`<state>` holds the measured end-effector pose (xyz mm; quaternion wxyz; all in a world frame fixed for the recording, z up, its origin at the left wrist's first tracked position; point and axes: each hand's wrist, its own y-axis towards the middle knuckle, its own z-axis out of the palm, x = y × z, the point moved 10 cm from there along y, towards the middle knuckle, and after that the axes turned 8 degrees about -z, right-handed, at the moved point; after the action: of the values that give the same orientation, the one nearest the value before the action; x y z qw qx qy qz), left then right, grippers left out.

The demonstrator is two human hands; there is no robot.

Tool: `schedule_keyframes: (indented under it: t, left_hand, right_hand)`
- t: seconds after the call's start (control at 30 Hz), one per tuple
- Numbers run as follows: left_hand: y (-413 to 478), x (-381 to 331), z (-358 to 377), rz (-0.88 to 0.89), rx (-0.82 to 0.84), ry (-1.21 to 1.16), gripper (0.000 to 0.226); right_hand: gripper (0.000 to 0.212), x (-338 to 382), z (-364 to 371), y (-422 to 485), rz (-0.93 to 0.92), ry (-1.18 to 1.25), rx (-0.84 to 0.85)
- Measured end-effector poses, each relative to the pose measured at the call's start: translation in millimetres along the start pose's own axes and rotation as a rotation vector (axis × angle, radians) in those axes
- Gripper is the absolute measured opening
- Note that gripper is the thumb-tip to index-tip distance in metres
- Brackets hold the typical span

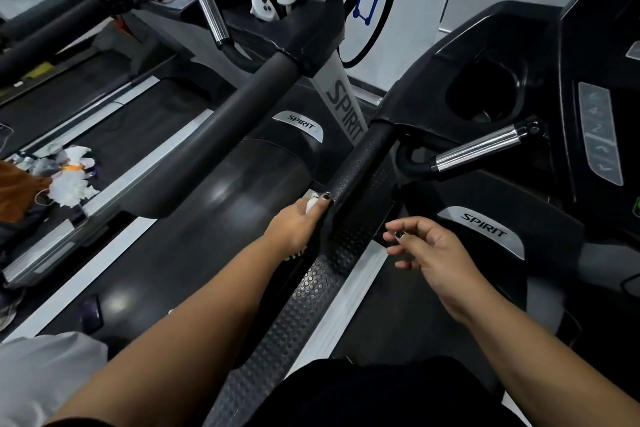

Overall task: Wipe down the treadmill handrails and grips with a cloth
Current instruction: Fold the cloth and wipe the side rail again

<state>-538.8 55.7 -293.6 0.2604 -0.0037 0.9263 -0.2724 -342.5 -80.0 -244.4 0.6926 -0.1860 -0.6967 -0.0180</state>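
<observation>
Now your left hand (296,224) sits at the centre of the frame, fingers curled round a white cloth (311,205) and pressing it against the left side of the black handrail (362,163) near its lower end; only a scrap of cloth shows past your fingertip. Your right hand (433,250) hovers just right of the rail, clear of it, holding nothing, fingers loosely bent and slightly spread. The silver grip (479,148) lies further up and right, untouched.
</observation>
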Motion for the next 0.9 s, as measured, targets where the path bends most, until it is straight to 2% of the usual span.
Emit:
schedule_keyframes:
  t: [0.13,0.3,0.43,0.6,0.67,0.7,0.77,0.83,0.9]
  left_hand:
    - [-7,24,5,-0.059,0.130,-0.108,0.062]
    - [-28,48,5,-0.074,0.134,-0.119,0.061]
    - [-48,70,6,-0.075,0.131,-0.105,0.048]
    - [-66,113,10,-0.163,0.145,-0.196,0.066]
    - [-70,143,14,-0.234,0.156,-0.352,0.081]
    - [-76,153,18,-0.284,0.185,-0.436,0.080]
    - [-91,164,24,-0.387,0.212,-0.491,0.059]
    - [-101,161,21,-0.397,0.155,-0.479,0.037]
    - [-109,160,16,-0.430,0.085,-0.528,0.034]
  right_hand:
    - [0.023,0,2,-2,0.001,0.003,0.001]
    - [0.022,1,6,-3,-0.010,0.009,0.004]
    - [0.022,2,9,-1,-0.015,0.012,0.017]
    - [0.022,-2,11,3,-0.005,0.013,0.023]
    - [0.022,-3,11,3,-0.001,0.020,0.025]
    - [0.023,-3,11,4,-0.001,0.022,0.026]
    - [0.023,-4,10,4,-0.002,0.023,0.027]
    - [0.022,-4,8,4,0.002,0.027,0.023]
    - [0.022,-4,6,4,0.009,0.025,0.017]
